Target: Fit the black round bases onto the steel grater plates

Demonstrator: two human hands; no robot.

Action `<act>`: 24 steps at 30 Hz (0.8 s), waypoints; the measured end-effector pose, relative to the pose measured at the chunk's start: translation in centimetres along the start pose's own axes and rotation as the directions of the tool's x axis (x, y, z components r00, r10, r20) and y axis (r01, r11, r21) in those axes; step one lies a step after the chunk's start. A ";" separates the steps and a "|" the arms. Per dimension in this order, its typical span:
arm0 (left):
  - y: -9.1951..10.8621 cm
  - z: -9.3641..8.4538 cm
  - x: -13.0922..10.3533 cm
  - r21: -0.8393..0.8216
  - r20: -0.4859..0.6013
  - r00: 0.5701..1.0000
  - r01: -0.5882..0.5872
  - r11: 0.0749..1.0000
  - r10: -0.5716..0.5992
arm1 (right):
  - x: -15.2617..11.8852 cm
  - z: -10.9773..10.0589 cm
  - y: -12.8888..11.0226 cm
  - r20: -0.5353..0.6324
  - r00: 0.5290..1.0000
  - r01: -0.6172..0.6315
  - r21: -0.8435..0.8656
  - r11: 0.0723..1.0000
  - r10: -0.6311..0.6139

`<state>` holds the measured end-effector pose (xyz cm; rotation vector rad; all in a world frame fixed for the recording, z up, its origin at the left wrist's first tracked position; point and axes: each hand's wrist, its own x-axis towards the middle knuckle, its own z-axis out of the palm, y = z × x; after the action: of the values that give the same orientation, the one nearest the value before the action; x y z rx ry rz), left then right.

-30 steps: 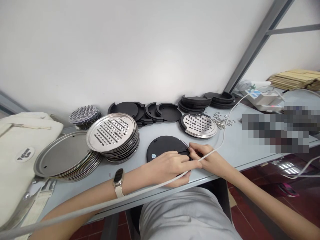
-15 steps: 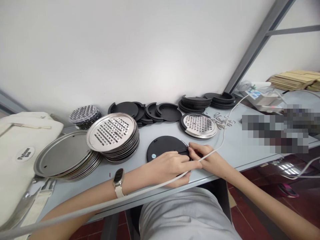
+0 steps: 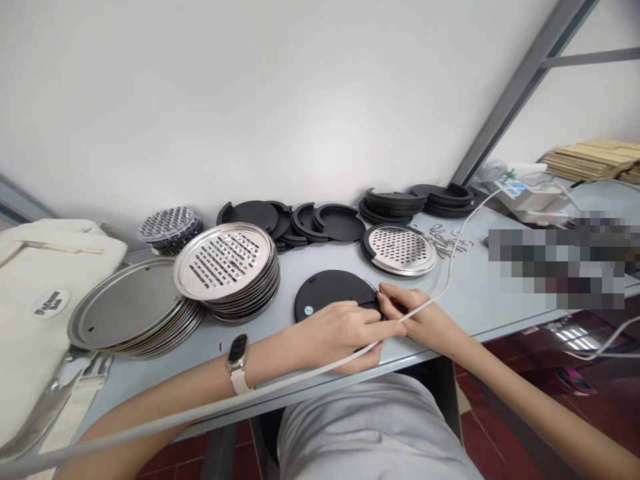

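Observation:
Close to the table's front edge lies a flat, round black plastic holder [image 3: 333,288] with a small light-blue round sticker. My left hand [image 3: 340,330] is laid across its front part, fingers curled over and gripping it. At its right edge my right hand [image 3: 410,317] pinches the rim between thumb and fingertips; any small part there is too hidden to tell. Behind my right hand sits a round metal grater plate [image 3: 400,248] partly framed by a black ring. A stack of slotted metal grater discs [image 3: 225,260] stands left of the holder.
Large grey metal discs [image 3: 130,303] are piled at left, beside a cream bag [image 3: 30,267]. Black ring-shaped holders [image 3: 340,223] line the wall. Metal clips [image 3: 447,241] lie loose at right. A white cable [image 3: 447,267] runs across both forearms.
The view has shifted very slightly. Both hands and the black holder keep practically the same position and grip.

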<state>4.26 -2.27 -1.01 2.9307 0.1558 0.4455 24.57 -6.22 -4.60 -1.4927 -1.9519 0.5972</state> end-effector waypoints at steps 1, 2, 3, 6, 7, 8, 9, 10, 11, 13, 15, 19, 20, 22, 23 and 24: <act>0.0 0.0 0.0 -0.005 0.002 1.000 0.000 1.000 0.000 | 0.0 0.0 0.0 0.001 1.000 0.001 0.000 1.000 -0.001; 0.0 0.0 0.0 -0.008 0.005 1.000 0.002 1.000 -0.002 | -0.1 0.0 0.0 0.003 1.000 0.001 0.002 1.000 -0.001; 0.0 0.0 0.0 -0.007 0.006 1.000 0.005 1.000 -0.005 | -0.1 -0.1 0.0 0.006 1.000 0.001 0.003 1.000 -0.001; 0.0 -0.1 0.0 0.001 0.014 1.000 0.004 1.000 -0.004 | -0.1 -0.1 0.0 0.012 1.000 0.000 -0.001 1.000 0.000; 0.0 -0.1 0.0 0.003 0.017 1.000 0.003 1.000 -0.003 | -0.1 -0.1 0.0 0.011 1.000 0.002 -0.004 1.000 -0.001; 0.0 -0.1 0.0 0.005 0.021 1.000 0.003 1.000 -0.003 | -0.1 0.0 0.0 0.009 1.000 0.002 -0.007 1.000 -0.002; 0.0 -0.1 0.0 0.005 0.025 1.000 0.001 1.000 -0.001 | -0.1 0.0 0.1 0.007 1.000 0.001 -0.008 1.000 -0.001; 0.0 -0.1 0.0 0.004 0.030 1.000 0.001 1.000 -0.001 | -0.1 0.0 0.1 0.005 1.000 0.000 -0.008 1.000 0.000; 0.0 -0.1 0.0 0.003 0.033 0.999 0.000 1.000 0.000 | -0.1 0.0 0.1 0.005 1.000 -0.002 -0.007 1.000 0.002; 0.0 0.0 -0.1 0.005 0.032 0.999 0.001 1.000 -0.001 | -0.1 0.0 0.1 0.007 1.000 -0.003 -0.007 1.000 0.003; 0.0 0.0 -0.1 0.005 0.030 1.000 0.007 1.000 -0.008 | -0.1 0.0 0.1 0.005 1.000 -0.001 -0.008 1.000 0.001; 0.1 -0.1 0.0 0.007 0.022 1.000 0.005 1.000 -0.005 | -0.1 -0.1 0.1 0.001 1.000 -0.002 -0.009 1.000 0.002; 0.1 -0.1 0.0 0.012 0.022 1.000 0.003 1.000 -0.004 | -0.1 0.0 0.1 0.002 1.000 -0.001 -0.009 1.000 0.001; 0.1 -0.2 0.0 0.021 0.023 1.000 -0.003 1.000 0.003 | -0.1 0.0 0.1 0.002 1.000 0.002 -0.013 1.000 -0.002; 0.1 -0.2 0.0 0.022 0.026 1.000 -0.003 1.000 0.002 | 0.0 0.0 0.1 0.004 1.000 0.003 -0.016 1.000 -0.002; 0.1 -0.3 0.1 0.021 0.028 1.000 -0.004 1.000 0.003 | 0.0 0.0 0.1 0.007 1.000 0.002 -0.019 1.000 -0.002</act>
<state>4.25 -2.35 -0.72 2.9571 0.1523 0.4050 24.64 -6.21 -4.62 -1.5024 -1.9691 0.5855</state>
